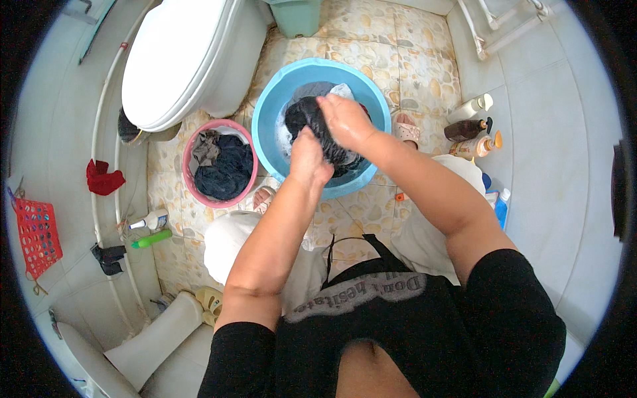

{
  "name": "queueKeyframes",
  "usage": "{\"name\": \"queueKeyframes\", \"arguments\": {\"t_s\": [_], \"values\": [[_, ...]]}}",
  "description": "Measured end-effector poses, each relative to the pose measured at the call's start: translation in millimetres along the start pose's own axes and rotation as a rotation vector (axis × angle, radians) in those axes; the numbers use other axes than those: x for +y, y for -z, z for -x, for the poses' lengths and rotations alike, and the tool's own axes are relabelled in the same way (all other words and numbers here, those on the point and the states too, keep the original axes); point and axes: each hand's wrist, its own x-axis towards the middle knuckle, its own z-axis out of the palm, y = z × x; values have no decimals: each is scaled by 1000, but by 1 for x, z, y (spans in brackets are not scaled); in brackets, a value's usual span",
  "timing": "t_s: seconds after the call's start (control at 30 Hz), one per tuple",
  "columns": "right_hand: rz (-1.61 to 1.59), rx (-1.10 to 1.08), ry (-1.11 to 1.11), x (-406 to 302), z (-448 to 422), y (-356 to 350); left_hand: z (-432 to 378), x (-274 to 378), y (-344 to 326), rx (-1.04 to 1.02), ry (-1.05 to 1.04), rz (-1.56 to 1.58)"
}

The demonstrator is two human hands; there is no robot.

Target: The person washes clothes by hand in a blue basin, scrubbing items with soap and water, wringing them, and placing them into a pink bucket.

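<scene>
A large blue plastic basin (pixel 264 117) stands on the floor in front of me with sudsy water and wet laundry in it. My left hand (pixel 309 155) grips the near side of a wet black garment (pixel 311 117) over the basin. On the garment's right side, my right hand (pixel 346 119) has its fingers closed on the same cloth. Beneath and beyond it lie a grey cloth (pixel 316 89) and a white cloth (pixel 342 91). Part of the black garment is hidden under my hands.
A pink basket (pixel 187 171) holding dark clothes (pixel 226 166) stands left of the basin. Beyond it is a white toilet (pixel 169 64). Several bottles, including a brown pump bottle (pixel 465 130), line the right wall. A green bin (pixel 297 17) stands at the back. White pipes (pixel 103 114) run along the left wall.
</scene>
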Motion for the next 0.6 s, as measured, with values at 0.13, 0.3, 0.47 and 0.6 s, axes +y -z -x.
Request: {"name": "queueKeyframes", "arguments": {"t_s": [0.13, 0.3, 0.47, 0.6], "values": [[-35, -190, 368, -45, 39, -3, -17, 24, 34, -288, -161, -25], [-720, -94, -686, 35, -15, 21, 13, 33, 5, -160, -44, -69], [-950, -294, -727, 8, -11, 39, 41, 25, 1, -419, -573, -1273], [-843, -432, -524, 22, -12, 25, 29, 13, 16, -480, -419, -1461]]}}
